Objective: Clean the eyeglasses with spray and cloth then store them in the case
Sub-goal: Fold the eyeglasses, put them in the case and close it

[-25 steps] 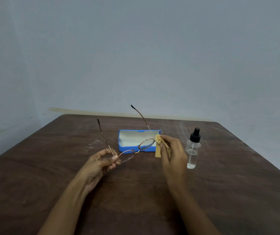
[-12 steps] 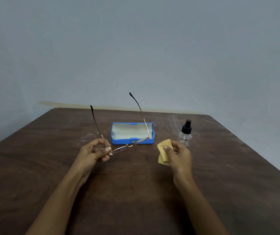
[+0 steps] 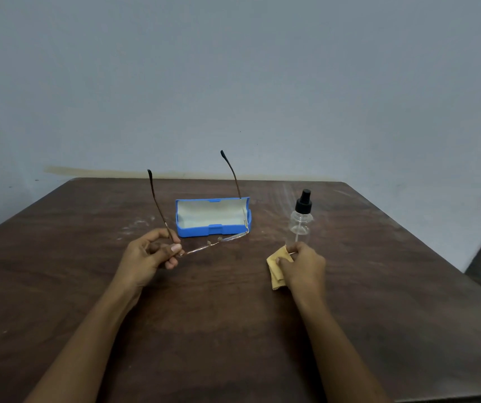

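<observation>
the left hand (image 3: 149, 254) is pinched shut on the eyeglasses (image 3: 210, 243), thumb and forefinger closed around the hinge corner at the frame's left end. the glasses are lifted clear of the desk (image 3: 233, 330), held nearly edge-on so the thin metal rims read as a slanted line rising from the hand toward the right. both temples are unfolded and stick upward and away, dark tips at the top — one rises straight out of the left hand's grip, the other stands in front of the case's right end.

the right hand (image 3: 303, 267) is curled closed on a small yellow cloth (image 3: 275, 267), which is bunched under the thumb and fingers with a folded flap hanging out to the left and below. this hand sits well apart from the glasses, low over the desk; whether the cloth's lower edge touches the wood cannot be told.

just beyond the right hand stands the spray bottle (image 3: 301, 221), upright, clear-bodied with a black pump top; its base is hidden behind the fingers, and whether they touch it is unclear.

the blue case (image 3: 213, 229) lies open on the desk behind the glasses, pale lining showing, nothing inside it. whitish scuffs mark the dark wooden surface to the case's left.
</observation>
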Demonstrator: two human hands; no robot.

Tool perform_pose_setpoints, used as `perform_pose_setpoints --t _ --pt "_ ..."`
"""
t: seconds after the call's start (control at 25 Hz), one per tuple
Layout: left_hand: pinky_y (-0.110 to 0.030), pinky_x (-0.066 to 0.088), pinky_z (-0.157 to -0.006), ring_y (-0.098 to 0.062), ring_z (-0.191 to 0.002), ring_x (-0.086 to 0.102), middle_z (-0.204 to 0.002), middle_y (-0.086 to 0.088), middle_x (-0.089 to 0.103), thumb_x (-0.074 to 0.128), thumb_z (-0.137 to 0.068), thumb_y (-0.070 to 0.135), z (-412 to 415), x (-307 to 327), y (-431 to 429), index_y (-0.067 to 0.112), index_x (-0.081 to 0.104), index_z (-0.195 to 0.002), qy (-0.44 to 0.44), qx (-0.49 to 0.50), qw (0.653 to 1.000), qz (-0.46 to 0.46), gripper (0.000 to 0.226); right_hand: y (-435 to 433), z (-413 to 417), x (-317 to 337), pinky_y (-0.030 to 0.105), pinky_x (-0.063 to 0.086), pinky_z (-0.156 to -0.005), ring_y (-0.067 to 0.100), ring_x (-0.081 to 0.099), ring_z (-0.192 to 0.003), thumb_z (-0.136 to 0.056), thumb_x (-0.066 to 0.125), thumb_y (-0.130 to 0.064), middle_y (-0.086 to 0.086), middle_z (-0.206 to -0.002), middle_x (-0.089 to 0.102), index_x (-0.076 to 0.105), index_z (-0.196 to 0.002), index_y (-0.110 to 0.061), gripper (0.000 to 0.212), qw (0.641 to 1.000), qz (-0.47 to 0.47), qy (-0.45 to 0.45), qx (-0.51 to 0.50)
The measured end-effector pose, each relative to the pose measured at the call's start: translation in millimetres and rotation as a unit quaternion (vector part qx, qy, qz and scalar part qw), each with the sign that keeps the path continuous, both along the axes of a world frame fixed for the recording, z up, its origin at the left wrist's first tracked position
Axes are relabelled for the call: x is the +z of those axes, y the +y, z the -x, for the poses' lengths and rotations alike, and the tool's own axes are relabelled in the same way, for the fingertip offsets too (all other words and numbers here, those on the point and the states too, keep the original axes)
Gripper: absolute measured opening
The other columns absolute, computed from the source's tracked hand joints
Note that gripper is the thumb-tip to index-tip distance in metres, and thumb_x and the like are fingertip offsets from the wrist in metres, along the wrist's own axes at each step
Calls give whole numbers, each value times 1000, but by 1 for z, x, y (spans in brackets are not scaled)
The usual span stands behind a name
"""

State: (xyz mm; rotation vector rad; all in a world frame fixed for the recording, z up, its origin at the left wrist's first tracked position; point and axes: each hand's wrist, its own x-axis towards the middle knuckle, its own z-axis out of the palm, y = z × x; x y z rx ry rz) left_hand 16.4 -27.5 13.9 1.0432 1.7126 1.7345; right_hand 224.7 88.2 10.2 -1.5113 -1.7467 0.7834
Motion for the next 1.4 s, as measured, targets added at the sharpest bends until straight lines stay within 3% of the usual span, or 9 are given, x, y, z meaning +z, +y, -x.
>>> perform_pose_setpoints --t 0.16,0.48,0.56,0.64,0.76,0.84,1.04,1.2,1.4 --pt "-12 48 -47 -1 -44 54 -67 -10 62 59 -80 -2 -4 -2 1 10 61 -81 32 4 999 18 12 -5 -1 3 29 38 -70 25 56 -104 -88 53 -17 6 -110 63 58 -110 -17 22 995 -29 -93 -31" --pt "-14 49 -50 -3 -47 56 -55 2 65 63 -79 3 1 -6 2 17 64 -77 63 27 997 33 15 -4 -1 1 37 38 -95 32 43 -117 -87 54 -21 9 -119 56 53 -117 -11 32 974 -100 -200 -39" --pt "-18 50 -53 -3 -48 57 -56 4 67 63 -79 4 1 -6 2 20 64 -76 74 29 996 41 16 -2 3 -1 34 34 -93 32 48 -109 -88 53 -18 11 -113 58 57 -111 -8 25 968 -193 -159 -31" --pt "-23 50 -57 -4 -49 58 -58 1 68 63 -79 4 1 -7 2 22 64 -75 83 33 995 43 18 -2 10 -3 23 30 -84 31 53 -98 -87 54 -9 12 -103 61 62 -100 -5 15 960 -273 -52 20" --pt "-26 49 -59 -5 -48 58 -67 -6 67 64 -79 4 1 -7 2 24 64 -74 96 41 994 42 20 -4 20 -1 5 35 -75 14 55 -90 -87 53 -2 9 -106 60 60 -109 -4 23 961 -239 74 119" --pt "-27 50 -59 -5 -47 57 -66 -6 67 64 -79 3 1 -8 2 24 65 -73 99 43 993 40 21 -5 24 -1 1 38 -72 5 52 -88 -89 52 -4 4 -109 58 56 -119 -6 30 963 -197 97 156" --pt "-16 52 -52 -4 -46 57 -54 1 66 63 -79 2 -1 -7 3 23 65 -73 114 47 992 33 22 0 31 -4 23 50 -79 11 60 -85 -88 55 -4 4 -104 64 58 -114 -9 26 964 -163 125 166" --pt "-14 51 -51 -3 -44 56 -51 5 65 64 -78 0 0 -9 5 24 65 -71 111 60 992 14 26 0 37 -4 7 44 -66 10 57 -78 -87 57 -4 1 -91 61 59 -102 -8 16 966 -146 142 157" --pt "-15 49 -49 -5 -43 55 -61 -10 66 64 -77 -1 -3 -10 8 26 64 -74 123 116 985 -19 27 3 43 -4 10 45 -67 11 58 -78 -87 56 -3 4 -93 64 59 -104 -8 18 961 -175 134 165"
